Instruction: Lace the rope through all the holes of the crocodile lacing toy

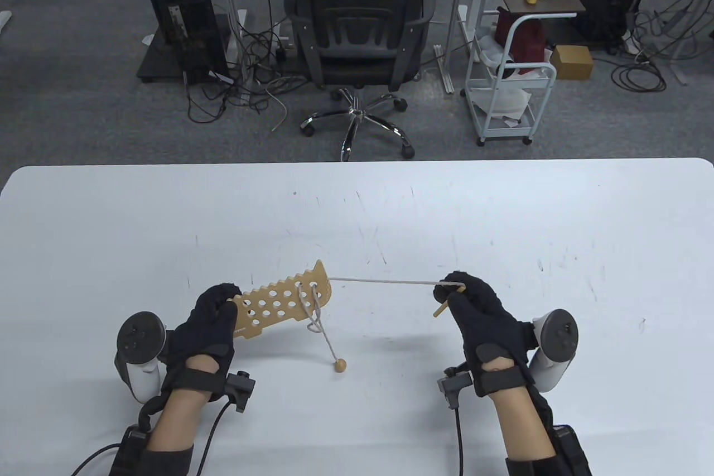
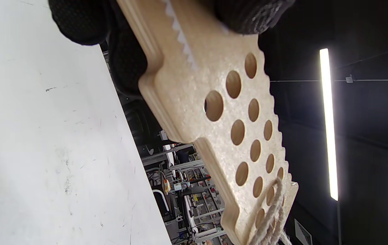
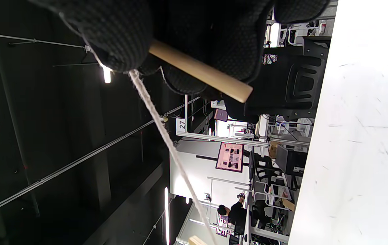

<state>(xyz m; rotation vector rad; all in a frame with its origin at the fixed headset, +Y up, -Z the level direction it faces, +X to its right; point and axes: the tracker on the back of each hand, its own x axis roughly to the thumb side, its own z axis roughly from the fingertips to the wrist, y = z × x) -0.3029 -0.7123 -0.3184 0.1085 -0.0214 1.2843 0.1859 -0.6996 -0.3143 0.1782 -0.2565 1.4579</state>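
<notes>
The wooden crocodile lacing toy (image 1: pixel 284 303) (image 2: pixel 221 122), full of round holes, is held above the white table (image 1: pixel 357 208). My left hand (image 1: pixel 215 311) grips its left end. A cream rope (image 1: pixel 385 281) (image 3: pixel 159 129) is laced through holes at the toy's right end and runs taut to the right. My right hand (image 1: pixel 463 294) pinches the wooden needle stick (image 1: pixel 444 306) (image 3: pixel 200 73) at the rope's end. The rope's other end hangs down to a wooden bead (image 1: pixel 340 366) on the table.
A black office chair (image 1: pixel 357 35) stands beyond the table's far edge, with a white cart (image 1: pixel 510 85) to its right. Cables trail from both wrists at the near edge.
</notes>
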